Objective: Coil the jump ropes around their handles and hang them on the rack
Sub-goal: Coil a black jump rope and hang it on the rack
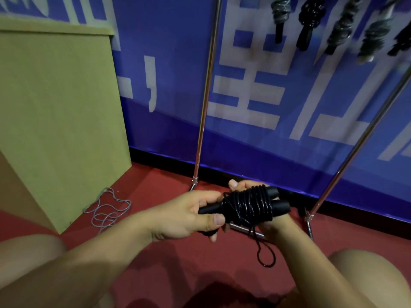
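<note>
The black jump rope [246, 207] is held low over the red floor [166, 258], near the middle of the view, just in front of the foot of the rack [205, 90]. Its cord is wound many times around the two handles laid side by side, and only a short loop of cord [265, 255] hangs free below the bundle. The left hand [189, 215] grips the near ends of the handles, thumb on top and fingers curled underneath. The right hand [255, 210] is curled around the wound part from behind and below; its fingertips show above the cord at the far side.

The coiling looks nearly done, so the step in hand seems to be finishing the wrap. The next move probably calls for tucking or securing that hanging loop so the coil does not slip, then lifting the bundle to the rack's top, where other coiled ropes [329, 25] hang at the far right.

A grey rope [106, 210] lies loose on the floor to the left, beside a tall tan box [60, 107]; it appears to be waiting its turn.
</note>
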{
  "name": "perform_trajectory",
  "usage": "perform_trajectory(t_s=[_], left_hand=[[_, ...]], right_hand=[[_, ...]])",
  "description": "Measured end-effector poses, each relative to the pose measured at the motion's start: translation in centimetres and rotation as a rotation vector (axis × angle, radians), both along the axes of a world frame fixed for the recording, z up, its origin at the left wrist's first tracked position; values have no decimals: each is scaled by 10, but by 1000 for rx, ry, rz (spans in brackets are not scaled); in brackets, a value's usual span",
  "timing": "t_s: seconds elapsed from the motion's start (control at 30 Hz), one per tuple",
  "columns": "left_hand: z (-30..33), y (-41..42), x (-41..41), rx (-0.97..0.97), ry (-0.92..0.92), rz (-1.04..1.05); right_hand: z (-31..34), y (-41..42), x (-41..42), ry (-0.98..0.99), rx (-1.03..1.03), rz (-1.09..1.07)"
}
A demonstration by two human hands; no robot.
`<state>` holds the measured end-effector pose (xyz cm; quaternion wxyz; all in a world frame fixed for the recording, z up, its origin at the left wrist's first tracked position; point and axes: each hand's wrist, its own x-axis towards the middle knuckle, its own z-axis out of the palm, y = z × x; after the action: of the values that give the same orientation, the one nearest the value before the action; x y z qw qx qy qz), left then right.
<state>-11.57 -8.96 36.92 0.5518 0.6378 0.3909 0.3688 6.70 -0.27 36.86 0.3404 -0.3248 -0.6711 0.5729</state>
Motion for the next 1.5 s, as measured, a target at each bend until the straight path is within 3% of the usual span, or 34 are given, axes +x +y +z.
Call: perform_trajectory(t_s=[0.17,0.33,0.6,0.67,0.77,0.83,1.0,1.23,1.5], left_hand=[[-4,5,0,-27,-26,142],[-6,8,1,-4,66,321],[-10,15,-3,23,199,672],[-9,15,-4,89,415,734],[-4,12,-3,173,878,811],[0,12,-2,182,964,828],[3,16,-12,143,1033,870],[-4,20,-20,131,1141,853],[-17,26,-25,79,1099,813]], right_hand=[[-11,2,-8,-372,228,-136],[-15,-3,-15,-237,137,-181],[-21,-13,-22,-306,279,-74],[-22,-14,-23,-339,322,-31],[-22,-14,-23,-431,441,-44],[-22,-14,-21,-479,472,-47],[-20,-19,-17,-571,529,-22],[-16,-30,-12,-541,612,-13],[-8,-30,-5,-534,614,-19]])
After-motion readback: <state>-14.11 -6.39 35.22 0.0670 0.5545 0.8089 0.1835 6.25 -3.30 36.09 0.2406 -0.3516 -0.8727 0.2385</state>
